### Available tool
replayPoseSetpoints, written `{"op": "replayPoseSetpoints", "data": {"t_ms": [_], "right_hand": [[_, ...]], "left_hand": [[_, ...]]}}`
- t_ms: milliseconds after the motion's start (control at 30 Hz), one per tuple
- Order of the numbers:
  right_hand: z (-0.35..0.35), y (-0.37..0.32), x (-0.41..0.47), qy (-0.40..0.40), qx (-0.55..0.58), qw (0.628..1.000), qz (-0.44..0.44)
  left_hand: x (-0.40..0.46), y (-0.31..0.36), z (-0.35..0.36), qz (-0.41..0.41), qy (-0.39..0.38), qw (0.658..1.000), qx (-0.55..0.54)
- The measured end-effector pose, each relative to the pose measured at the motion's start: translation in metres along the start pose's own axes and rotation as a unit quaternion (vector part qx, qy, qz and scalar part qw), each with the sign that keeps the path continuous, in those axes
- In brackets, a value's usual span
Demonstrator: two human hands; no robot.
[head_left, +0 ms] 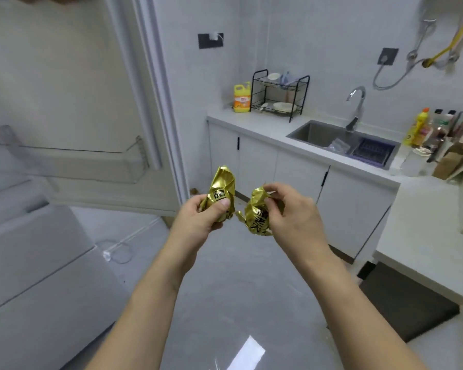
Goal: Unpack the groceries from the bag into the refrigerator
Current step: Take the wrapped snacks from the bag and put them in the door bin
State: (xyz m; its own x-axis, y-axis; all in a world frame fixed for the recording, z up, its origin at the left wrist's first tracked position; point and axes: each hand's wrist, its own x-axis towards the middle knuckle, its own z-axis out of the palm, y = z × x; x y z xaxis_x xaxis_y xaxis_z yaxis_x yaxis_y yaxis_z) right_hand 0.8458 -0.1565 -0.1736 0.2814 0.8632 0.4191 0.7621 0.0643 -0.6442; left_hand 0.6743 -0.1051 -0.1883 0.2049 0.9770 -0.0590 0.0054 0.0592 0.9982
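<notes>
Head view, items as seen.

Left hand [201, 214]: gripping a crumpled gold foil packet [222, 192] with black lettering, thumb pressing across its front, fingers curling round its back.

Right hand [289, 209]: pinching the top of a second gold foil packet [257, 217] between thumb and fingertips; that packet is hanging below the fingers, just beside the first, the two not clearly touching. Both are being held in mid-air over the grey floor [238, 289].

Refrigerator door [78, 102]: standing open at left, its clear door shelf [72, 161] showing no contents that can be made out. The white refrigerator body [32, 263] is sitting at lower left.

Dish rack [280, 94]: standing on the counter [265, 126], holding a bowl on top and plates below. A yellow detergent bottle [242, 98] is standing just beside it.

Sink [318, 134]: holding a dark basket [373, 152] and some clear plastic, under a faucet [356, 108].

Counter at far right: carrying a cluster of bottles [433, 126], details too blurred to tell.
</notes>
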Motion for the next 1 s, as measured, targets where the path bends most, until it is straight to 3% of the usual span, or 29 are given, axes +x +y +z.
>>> {"op": "replayPoseSetpoints", "data": {"t_ms": [200,700,1000], "right_hand": [[0.07,-0.061,0.011,-0.059,0.042,0.995,-0.062],[0.202,-0.199,0.008,-0.134,0.101,0.967,-0.19],[0.254,-0.259,0.002,-0.187,0.123,0.944,-0.241]], "left_hand": [[-0.003,0.001,-0.09,0.007,0.106,0.994,-0.022],[-0.047,-0.002,-0.266,0.013,0.276,0.96,-0.037],[-0.073,-0.004,-0.331,0.027,0.365,0.928,-0.076]]}}
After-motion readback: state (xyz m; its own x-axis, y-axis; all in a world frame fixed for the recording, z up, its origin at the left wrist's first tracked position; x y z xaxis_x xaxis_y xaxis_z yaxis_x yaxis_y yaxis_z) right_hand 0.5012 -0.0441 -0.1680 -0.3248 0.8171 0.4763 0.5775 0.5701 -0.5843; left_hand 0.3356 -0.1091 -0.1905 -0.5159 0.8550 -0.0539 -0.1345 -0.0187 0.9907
